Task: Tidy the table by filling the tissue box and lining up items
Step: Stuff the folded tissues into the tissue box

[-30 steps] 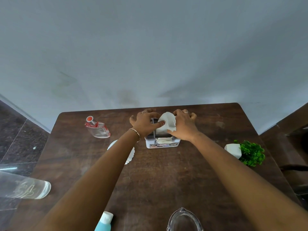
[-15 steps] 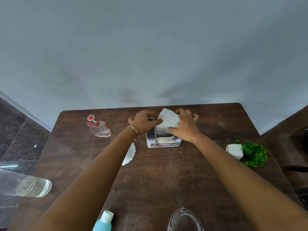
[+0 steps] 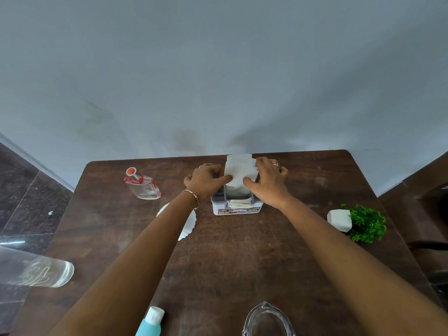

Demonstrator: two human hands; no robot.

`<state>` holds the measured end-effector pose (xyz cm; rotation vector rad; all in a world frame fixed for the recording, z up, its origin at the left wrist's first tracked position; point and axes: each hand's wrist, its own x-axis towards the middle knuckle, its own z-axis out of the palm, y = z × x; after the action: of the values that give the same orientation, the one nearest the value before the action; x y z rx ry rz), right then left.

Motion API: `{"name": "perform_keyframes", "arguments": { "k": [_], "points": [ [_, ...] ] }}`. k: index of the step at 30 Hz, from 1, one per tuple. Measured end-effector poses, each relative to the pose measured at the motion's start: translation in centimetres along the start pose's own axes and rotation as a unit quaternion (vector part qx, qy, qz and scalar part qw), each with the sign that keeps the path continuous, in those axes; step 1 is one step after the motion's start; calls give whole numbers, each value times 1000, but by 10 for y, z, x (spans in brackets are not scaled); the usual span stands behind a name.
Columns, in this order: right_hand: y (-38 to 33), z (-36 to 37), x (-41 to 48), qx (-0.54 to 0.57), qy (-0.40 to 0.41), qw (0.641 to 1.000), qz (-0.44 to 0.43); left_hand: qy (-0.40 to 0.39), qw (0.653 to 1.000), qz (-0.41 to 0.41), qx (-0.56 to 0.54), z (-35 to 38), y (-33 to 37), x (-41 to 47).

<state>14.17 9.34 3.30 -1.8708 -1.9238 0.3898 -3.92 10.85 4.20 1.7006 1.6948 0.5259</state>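
Observation:
A small grey-and-white tissue box (image 3: 236, 207) stands at the far middle of the dark wooden table (image 3: 230, 263). A white tissue (image 3: 238, 170) sticks up out of its top slot, spread flat and upright. My left hand (image 3: 206, 180) pinches the tissue's left edge and rests on the box top. My right hand (image 3: 266, 183) grips the tissue's right edge and covers the box's right side. More folded tissues (image 3: 240, 202) show in the front opening of the box.
A clear flask-shaped bottle with a red cap (image 3: 143, 184) lies far left. A white paper plate (image 3: 188, 226) sits under my left forearm. A potted green plant (image 3: 358, 221) lies on its side right. Near me: a teal bottle (image 3: 151, 323), a glass jug (image 3: 268, 321), a glass tumbler (image 3: 36, 270).
The tissue was crumpled between my hands; both hands have drawn it upward and spread it into a flat upright sheet above the box.

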Motion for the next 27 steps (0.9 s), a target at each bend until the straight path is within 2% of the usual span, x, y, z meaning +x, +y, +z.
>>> {"name": "perform_keyframes", "arguments": {
  "k": [4,7,10,12,18,21,27],
  "points": [
    [3,-2,-2,7,-63,998,4,-1,999,-20,-28,3,-5,2],
    [7,0,-3,-21,-58,998,12,-13,999,-14,-37,7,-8,3],
    [9,2,-1,-37,-28,999,14,-10,999,8,30,6,-7,1],
    [9,3,-1,-40,-35,999,6,-8,996,16,89,5,-6,-2],
    [6,7,-5,-94,1,995,-27,12,984,58,166,12,-4,-4],
    [6,7,-7,-108,-18,993,-41,28,986,75,147,16,-5,-5],
    [6,6,-6,-113,-32,992,-48,65,995,40,70,14,-7,-4]
  ]
}}
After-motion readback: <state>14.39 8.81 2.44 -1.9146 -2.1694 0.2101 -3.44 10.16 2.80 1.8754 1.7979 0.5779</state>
